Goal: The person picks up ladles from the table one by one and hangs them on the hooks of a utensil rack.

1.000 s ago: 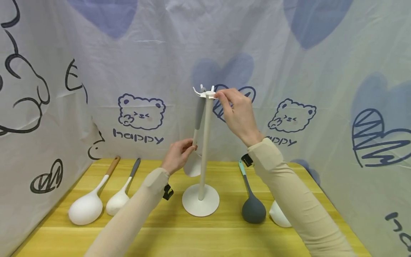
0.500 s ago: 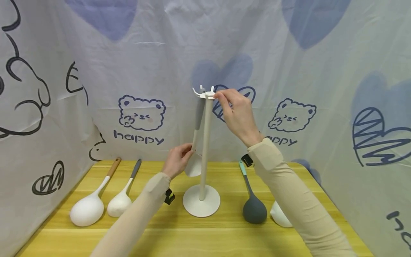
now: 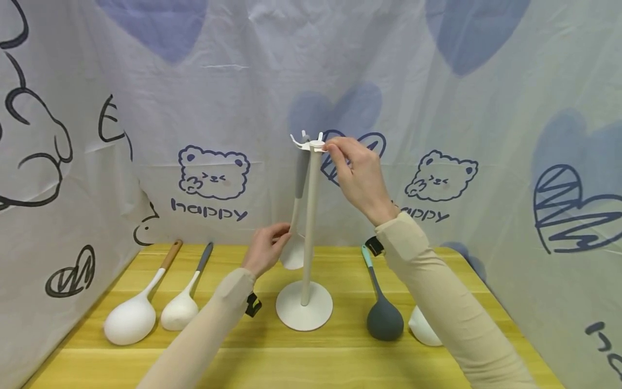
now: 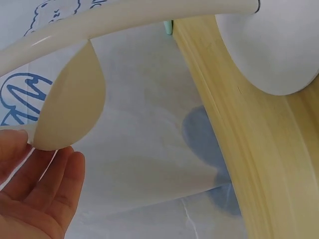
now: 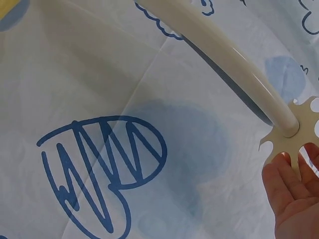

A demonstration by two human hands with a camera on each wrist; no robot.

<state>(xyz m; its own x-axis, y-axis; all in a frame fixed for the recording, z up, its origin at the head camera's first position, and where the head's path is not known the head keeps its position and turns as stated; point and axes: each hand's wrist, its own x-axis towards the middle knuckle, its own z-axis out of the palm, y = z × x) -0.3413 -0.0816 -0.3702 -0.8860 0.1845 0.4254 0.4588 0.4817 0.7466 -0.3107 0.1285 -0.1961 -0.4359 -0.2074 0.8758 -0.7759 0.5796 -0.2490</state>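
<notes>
A grey-handled spatula (image 3: 302,175) with a broad white head hangs from the hooked top of a white utensil stand (image 3: 309,227), just left of its pole. My left hand (image 3: 264,248) pinches its pale neck right above the head. In the left wrist view, the spatula head (image 4: 75,99) appears beside the pole, with my left hand (image 4: 42,194) at its base. My right hand (image 3: 359,173) pinches a hook on the stand's top. The right wrist view shows the notched hook plate (image 5: 281,142) between the fingers of my right hand (image 5: 296,199).
On the wooden table (image 3: 272,362) left of the stand lie a brown-handled white ladle (image 3: 130,321) and a smaller grey-handled white utensil (image 3: 180,310). To the right are a dark ladle (image 3: 385,319) with a mint handle tip and a white utensil (image 3: 424,327) partly behind my right forearm.
My left hand has slid slightly down the spatula's neck toward its head. The right hand keeps its hold on the stand's top, and the spatula hangs almost as before.
</notes>
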